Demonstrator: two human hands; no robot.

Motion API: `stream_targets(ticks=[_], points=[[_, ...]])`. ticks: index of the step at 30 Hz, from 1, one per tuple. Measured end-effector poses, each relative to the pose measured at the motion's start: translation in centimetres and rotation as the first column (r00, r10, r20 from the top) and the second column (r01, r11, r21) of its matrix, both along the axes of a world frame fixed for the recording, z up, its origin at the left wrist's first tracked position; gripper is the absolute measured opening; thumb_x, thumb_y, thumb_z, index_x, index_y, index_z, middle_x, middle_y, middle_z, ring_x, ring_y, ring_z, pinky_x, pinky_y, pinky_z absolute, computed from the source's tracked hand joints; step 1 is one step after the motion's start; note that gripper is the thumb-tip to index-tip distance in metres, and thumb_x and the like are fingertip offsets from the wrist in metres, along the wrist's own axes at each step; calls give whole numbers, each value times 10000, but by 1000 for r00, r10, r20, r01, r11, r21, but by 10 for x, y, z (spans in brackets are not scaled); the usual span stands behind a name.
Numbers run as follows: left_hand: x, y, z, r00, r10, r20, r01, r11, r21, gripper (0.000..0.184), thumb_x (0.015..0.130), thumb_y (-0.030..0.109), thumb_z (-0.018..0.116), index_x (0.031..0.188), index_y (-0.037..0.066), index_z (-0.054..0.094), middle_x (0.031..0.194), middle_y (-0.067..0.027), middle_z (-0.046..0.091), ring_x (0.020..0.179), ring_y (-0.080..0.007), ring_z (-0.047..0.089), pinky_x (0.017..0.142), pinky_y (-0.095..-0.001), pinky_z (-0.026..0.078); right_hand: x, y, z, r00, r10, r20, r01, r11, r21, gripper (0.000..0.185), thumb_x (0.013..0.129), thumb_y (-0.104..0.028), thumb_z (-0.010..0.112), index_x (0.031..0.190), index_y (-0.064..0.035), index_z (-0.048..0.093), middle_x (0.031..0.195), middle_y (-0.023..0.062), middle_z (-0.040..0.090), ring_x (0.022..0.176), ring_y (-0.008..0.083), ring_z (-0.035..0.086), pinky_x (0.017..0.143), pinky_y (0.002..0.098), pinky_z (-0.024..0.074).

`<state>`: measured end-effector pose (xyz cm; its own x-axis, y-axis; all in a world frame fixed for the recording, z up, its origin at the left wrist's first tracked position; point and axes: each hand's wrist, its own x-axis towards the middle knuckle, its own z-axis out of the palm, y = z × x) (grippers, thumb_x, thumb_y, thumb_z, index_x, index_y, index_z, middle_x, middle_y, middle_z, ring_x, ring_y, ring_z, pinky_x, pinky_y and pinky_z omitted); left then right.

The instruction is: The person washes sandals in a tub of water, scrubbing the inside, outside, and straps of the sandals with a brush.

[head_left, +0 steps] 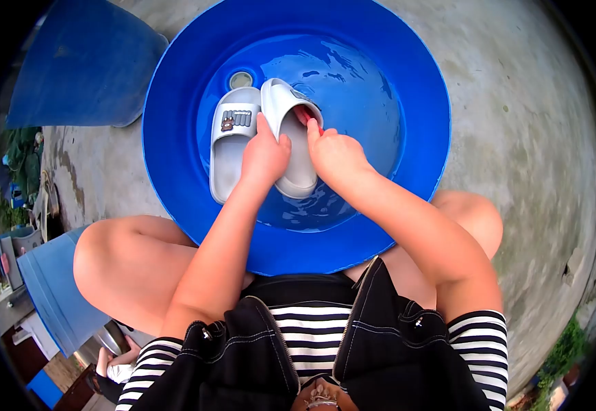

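A blue tub [421, 137] with water [363, 130] in it sits between the person's knees. Two light grey slippers are in it, side by side. The left slipper [228, 164] has a cartoon bear patch on its strap. My left hand [265, 156] is closed on the edge of the right slipper [298, 168], by its strap. In my right hand [338, 154] is a slim red-handled tool [305, 116], reaching under that slipper's strap; its working end is hidden.
A large blue container [85, 65] stands at the upper left, and a lighter blue barrel [61, 291] at the lower left. Another person [120, 363] is partly visible behind it. Concrete floor [531, 157] extends to the right. A round pale plug [241, 80] shows in the tub.
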<state>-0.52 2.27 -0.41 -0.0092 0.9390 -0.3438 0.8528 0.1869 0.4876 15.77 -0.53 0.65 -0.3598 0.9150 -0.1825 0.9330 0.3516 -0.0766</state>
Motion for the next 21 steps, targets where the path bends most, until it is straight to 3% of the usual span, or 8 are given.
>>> stream_targets(ticks=[4, 7, 10, 11, 14, 17, 19, 21], points=[[-13, 9, -8, 1000, 13, 20, -13, 1000, 4, 786, 955, 265, 574, 1556, -106, 230, 1140, -363, 673, 1065, -492, 667, 955, -516, 519, -16, -4, 14, 993, 80, -86, -86, 994, -71, 612, 849, -35, 594, 1420, 149, 470, 799, 183, 703, 668, 292, 726, 557, 390, 592], [-14, 8, -9, 999, 34, 25, -34, 999, -33, 783, 959, 272, 566, 1556, -106, 229, 1144, -365, 671, 1080, -495, 662, 960, -514, 517, -28, -39, 52, 980, 201, -12, -200, 965, -172, 624, 814, -40, 618, 1385, 186, 507, 734, 192, 695, 633, 291, 724, 536, 395, 588], [-7, 5, -7, 999, 27, 39, -24, 998, -62, 788, 960, 284, 562, 1562, -102, 230, 1170, -370, 662, 1100, -494, 656, 976, -512, 510, -16, -15, 10, 998, 54, -33, -56, 995, -82, 637, 832, -38, 617, 1418, 166, 475, 738, 164, 703, 618, 265, 717, 529, 378, 587], [-5, 5, -7, 999, 19, 40, -17, 998, -60, 788, 960, 284, 562, 1562, -102, 230, 1170, -370, 662, 1100, -494, 656, 976, -512, 510, -9, 5, 1, 998, 50, -44, -55, 993, -107, 663, 869, -61, 622, 1446, 188, 408, 865, 183, 751, 741, 289, 757, 575, 392, 595], [-13, 8, -15, 997, 25, 70, -23, 999, -31, 794, 960, 292, 558, 1567, -96, 224, 1192, -374, 653, 1108, -493, 654, 986, -512, 504, -9, 24, -14, 995, 47, -85, -49, 999, -16, 646, 860, -50, 616, 1431, 188, 430, 829, 178, 748, 708, 289, 753, 568, 381, 592], [-19, 8, -22, 994, 49, 95, -46, 998, -35, 814, 960, 294, 556, 1579, -89, 191, 1194, -372, 653, 1100, -495, 656, 993, -512, 500, -25, -14, 22, 983, 168, -70, -169, 986, -9, 590, 831, -31, 603, 1371, 185, 506, 699, 166, 693, 576, 267, 703, 502, 383, 578], [-19, 9, -21, 986, 77, 146, -66, 994, -82, 813, 961, 292, 553, 1581, -88, 188, 1208, -376, 646, 1120, -495, 649, 1001, -507, 497, -30, -33, 46, 974, 227, 18, -224, 970, -97, 590, 829, -34, 603, 1369, 186, 512, 684, 160, 688, 575, 258, 709, 488, 389, 574], [-15, 4, -11, 990, 64, 128, -50, 993, -109, 809, 962, 292, 553, 1580, -87, 196, 1220, -378, 640, 1135, -495, 643, 1007, -504, 494, -22, -23, 21, 993, 111, -38, -111, 994, -21, 600, 830, -43, 611, 1377, 181, 506, 687, 152, 688, 589, 268, 716, 494, 393, 575]])
